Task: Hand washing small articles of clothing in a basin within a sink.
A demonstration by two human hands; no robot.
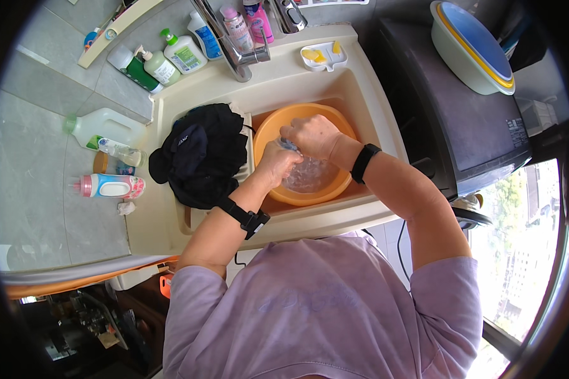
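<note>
An orange plastic basin (334, 113) stands in the sink, with rippling water (308, 176) inside. Over it, my left hand (279, 163) and my right hand (311, 136) are close together, both closed on a small wet bluish-grey cloth (288, 144). Most of the cloth is hidden by my fingers. Left of the basin, a heap of black clothing (208, 156) lies on the ribbed part of the sink, a dark cap-like piece on top of it.
A chrome faucet (253, 57) rises behind the sink (159, 227). Soap bottles (185, 53) line the back ledge beside a white soap dish (334, 60) with yellow soap pieces. Detergent bottles (111, 185) lie at left. Stacked basins (474, 52) rest on a dark appliance (460, 118) at right.
</note>
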